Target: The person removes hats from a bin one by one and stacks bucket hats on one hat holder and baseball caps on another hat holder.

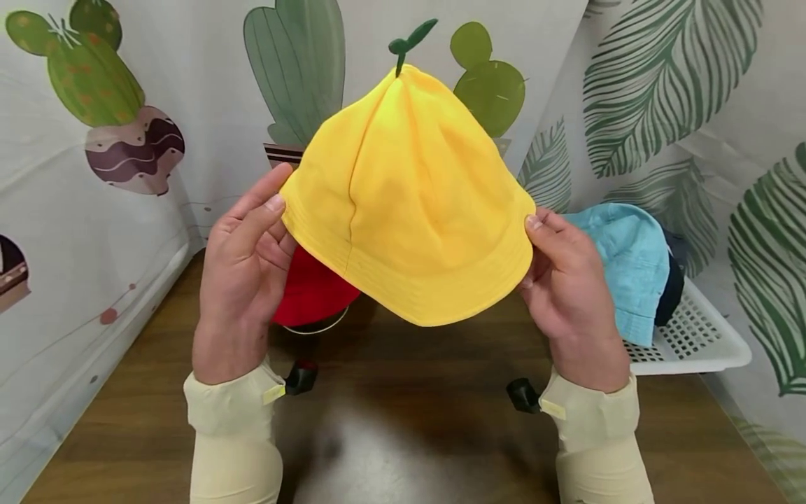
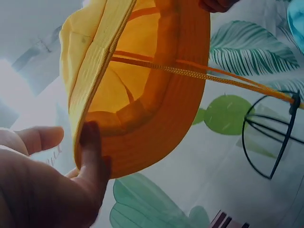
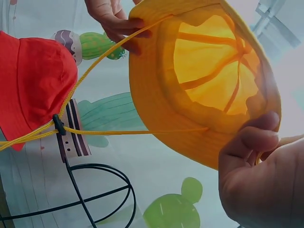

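Note:
A yellow bucket hat (image 1: pixel 428 203) with a green sprout (image 1: pixel 403 47) on its crown is held up in front of me, crown upward. My left hand (image 1: pixel 242 269) pinches the brim at the left, thumb in front. At the opposite side, my right hand (image 1: pixel 573 294) grips the brim between thumb and fingers. Both wrist views look into the hat's underside. A yellow chin cord (image 3: pixel 102 57) hangs from inside it, drawn together by a dark cord lock (image 3: pixel 58 124). Behind the hat stands a red hat (image 1: pixel 315 290), partly hidden.
At the right, a white plastic basket (image 1: pixel 699 343) holds a light blue hat (image 1: pixel 636 259) and a dark hat (image 1: pixel 672 290). A black wire stand (image 3: pixel 81 203) shows in both wrist views. Beneath lies a brown wooden table (image 1: pixel 126 420), with printed cloth (image 1: pixel 208 84) hanging behind.

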